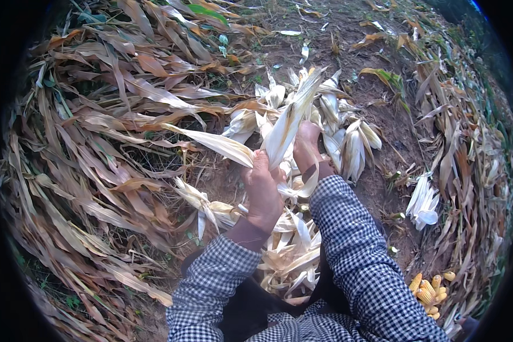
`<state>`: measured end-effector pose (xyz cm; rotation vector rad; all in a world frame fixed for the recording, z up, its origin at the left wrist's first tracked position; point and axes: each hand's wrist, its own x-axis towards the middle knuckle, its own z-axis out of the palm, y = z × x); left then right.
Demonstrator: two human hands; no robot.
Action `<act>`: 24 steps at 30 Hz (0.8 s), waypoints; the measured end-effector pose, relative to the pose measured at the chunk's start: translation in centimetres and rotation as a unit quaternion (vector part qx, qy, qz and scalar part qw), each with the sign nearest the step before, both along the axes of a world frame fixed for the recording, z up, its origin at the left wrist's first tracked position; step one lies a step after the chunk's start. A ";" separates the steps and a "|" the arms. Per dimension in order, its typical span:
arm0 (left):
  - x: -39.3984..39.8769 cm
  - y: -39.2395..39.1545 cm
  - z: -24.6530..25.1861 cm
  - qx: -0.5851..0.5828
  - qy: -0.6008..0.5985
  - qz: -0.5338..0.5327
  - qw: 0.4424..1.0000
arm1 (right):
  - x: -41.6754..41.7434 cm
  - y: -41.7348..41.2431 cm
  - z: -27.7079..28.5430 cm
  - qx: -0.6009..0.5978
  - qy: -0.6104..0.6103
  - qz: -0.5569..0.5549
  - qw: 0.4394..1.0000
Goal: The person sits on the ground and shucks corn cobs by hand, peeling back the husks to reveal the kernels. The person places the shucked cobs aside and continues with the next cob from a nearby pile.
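Note:
My left hand grips dry, pale corn husk, its thumb pressed on the base of a leaf that points out to the left. A broad husk leaf rises upright between my hands. My right hand is just to the right of this leaf, its back towards me and its fingers hidden. A thin curled husk strip hangs by my right wrist. Beyond both hands lies a pile of corn ears in their husks. Loose stripped husks lie on the ground between my legs.
Husked yellow corn cobs are heaped at the lower right. Dry corn stalks and leaves cover the left side, with another row along the right. Cut stalk stubs stick up from the soil near a discarded white husk.

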<state>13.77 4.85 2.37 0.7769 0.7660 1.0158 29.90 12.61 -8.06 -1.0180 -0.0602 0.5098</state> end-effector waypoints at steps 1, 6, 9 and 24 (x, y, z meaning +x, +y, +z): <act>-0.5 0.2 -0.2 0.003 0.012 0.011 1.000 | -0.9 0.6 1.0 -0.042 0.091 0.013 0.995; -1.8 0.4 -0.7 -0.011 0.017 0.039 0.999 | -3.1 2.0 0.6 -0.086 0.114 0.034 0.989; -1.5 -2.3 0.4 0.066 0.034 0.035 0.997 | 2.3 3.7 -6.6 -0.295 -0.069 -0.115 0.946; -9.7 3.8 2.2 0.058 0.019 0.021 0.998 | -1.4 -2.6 10.2 -0.030 -0.172 0.329 0.928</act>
